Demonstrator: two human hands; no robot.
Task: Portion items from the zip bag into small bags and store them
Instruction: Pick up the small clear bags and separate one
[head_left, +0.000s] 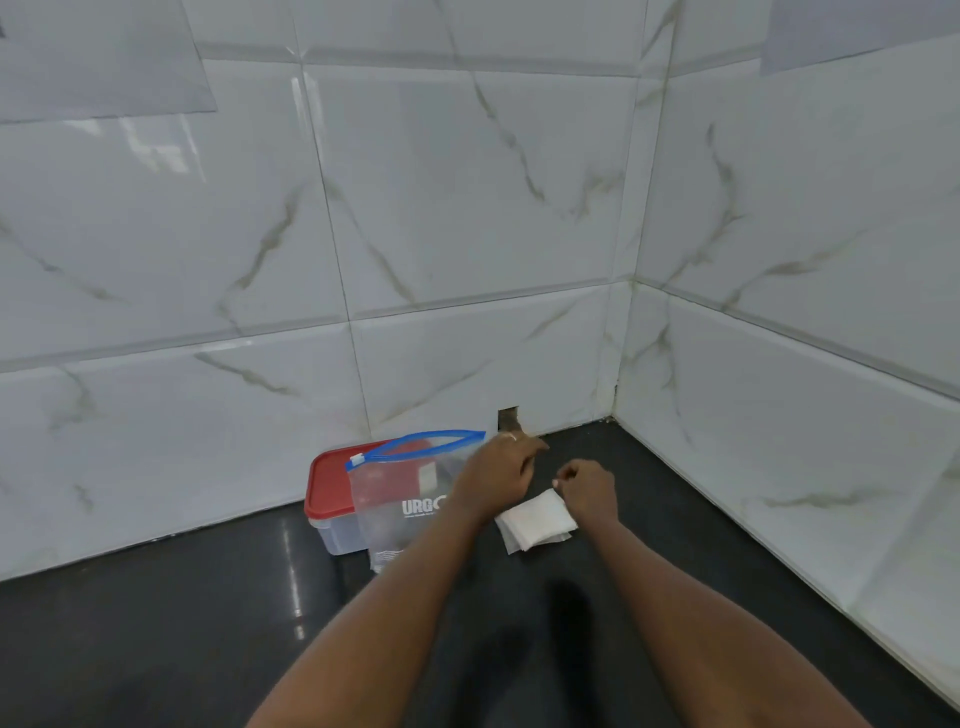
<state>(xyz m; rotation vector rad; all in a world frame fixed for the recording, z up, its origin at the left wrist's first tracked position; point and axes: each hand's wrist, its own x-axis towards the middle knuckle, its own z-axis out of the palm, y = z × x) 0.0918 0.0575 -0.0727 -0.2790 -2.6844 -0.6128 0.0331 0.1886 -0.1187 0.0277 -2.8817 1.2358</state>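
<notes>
Dim light, glare on tiles (156, 140), soft focus, edges seemingly bowed

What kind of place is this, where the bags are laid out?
Most likely a kitchen counter corner: a dark polished countertop, glossy marble-look wall tiles on two sides, and a red-lidded plastic container beside the zip bag.

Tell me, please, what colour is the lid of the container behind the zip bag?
Red, seen best in the head view: the lid sits behind the zip bag.
</notes>
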